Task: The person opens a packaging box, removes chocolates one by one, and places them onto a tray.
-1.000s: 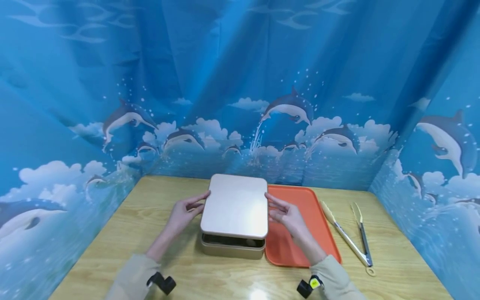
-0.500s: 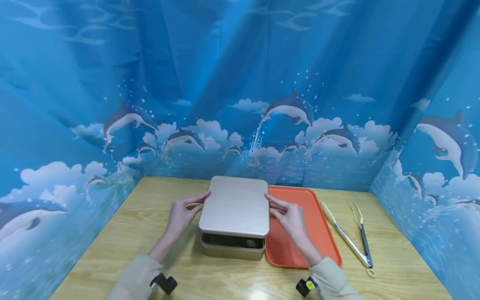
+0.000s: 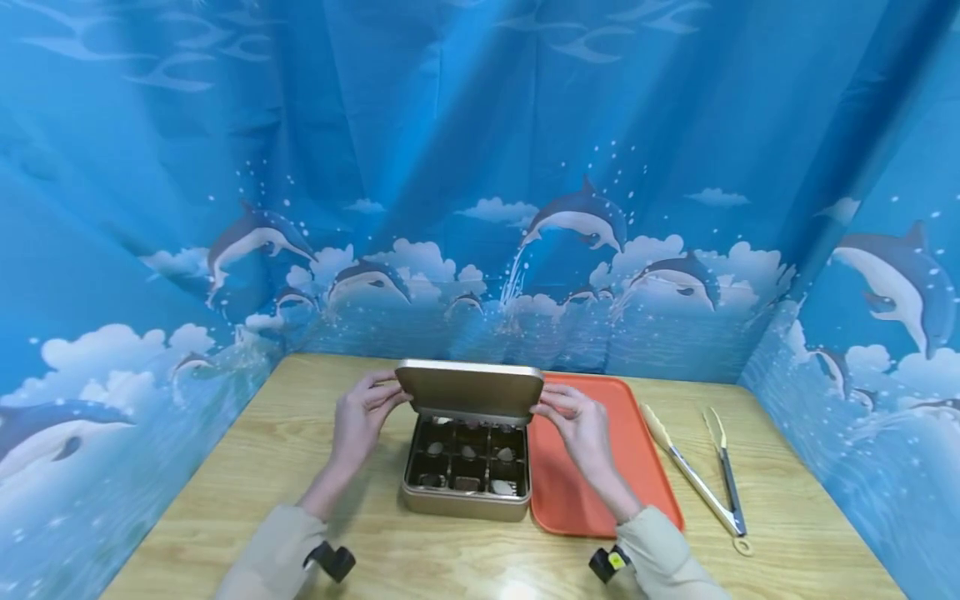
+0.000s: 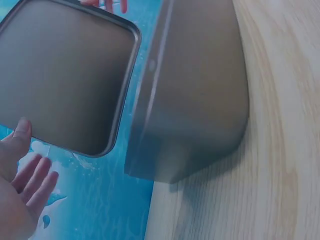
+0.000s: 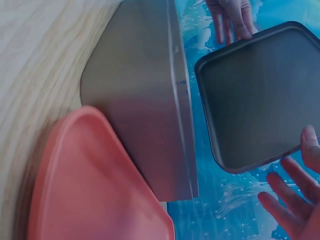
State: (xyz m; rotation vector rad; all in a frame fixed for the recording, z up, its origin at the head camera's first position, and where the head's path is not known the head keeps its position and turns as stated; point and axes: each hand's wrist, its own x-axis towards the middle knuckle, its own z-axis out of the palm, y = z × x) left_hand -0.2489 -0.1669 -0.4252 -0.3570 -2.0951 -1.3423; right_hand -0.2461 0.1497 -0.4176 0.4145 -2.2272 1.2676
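Note:
A metal lid (image 3: 471, 390) is tilted up steeply over the back of a metal tin (image 3: 467, 503), its underside facing me. My left hand (image 3: 362, 418) holds the lid's left edge and my right hand (image 3: 576, 423) its right edge, thumbs on the inner side. Both wrist views show the lid (image 4: 65, 75) apart from the tin (image 4: 200, 85), with the left thumb (image 4: 21, 135) over the rim. A dark divider (image 3: 487, 460) splits the tin into several square compartments. Small pale pieces (image 3: 506, 454) sit in some of them; the back row is partly hidden by the lid.
Right beside the tin lies an orange-red tray (image 3: 615, 442). Farther right, a pair of tongs (image 3: 705, 479) rests spread on the wooden table (image 3: 300, 433). A blue curtain (image 3: 450, 167) with dolphins hangs behind and along both sides.
The lid has swung from lying nearly flat over the tin to standing tilted, its front edge raised. The compartments inside are now visible. Both hands keep hold of the lid's sides.

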